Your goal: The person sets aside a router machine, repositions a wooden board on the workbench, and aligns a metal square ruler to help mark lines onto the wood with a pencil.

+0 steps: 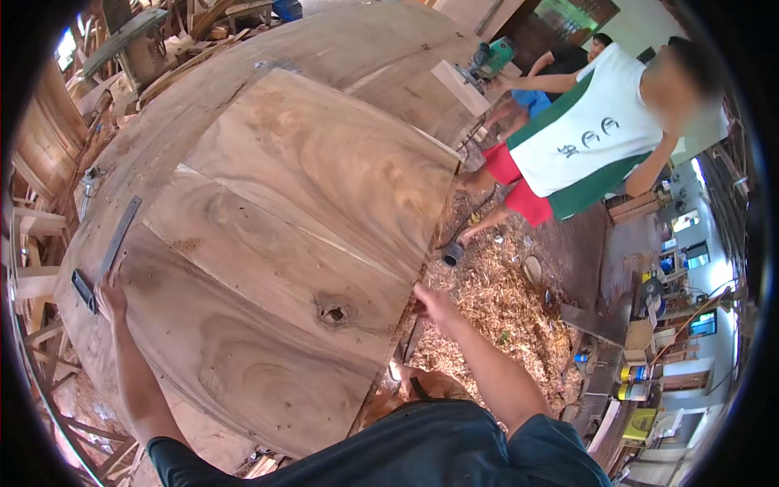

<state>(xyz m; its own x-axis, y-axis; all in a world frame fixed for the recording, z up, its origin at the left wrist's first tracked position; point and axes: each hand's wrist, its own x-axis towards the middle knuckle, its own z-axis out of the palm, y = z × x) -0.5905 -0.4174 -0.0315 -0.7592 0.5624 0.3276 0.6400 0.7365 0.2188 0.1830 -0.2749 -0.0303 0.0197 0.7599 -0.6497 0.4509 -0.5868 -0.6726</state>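
Note:
A wide wooden panel (284, 235), made of several boards with dark grain and a knot hole, lies in front of me on a larger wooden surface. At its left, my left hand (112, 296) is closed around a try square (122, 234), where the long dark blade meets the hollow-looking stock. My right hand (436, 308) is at the panel's right edge, its fingers bent over the rim. Part of those fingers is hidden by the edge.
Wood shavings (511, 316) cover the floor at right. A person in a white and green shirt (588, 134) stands across, near a green power tool (491, 57) on a pale board. Another person sits behind. Scrap wood (49, 138) is piled at left.

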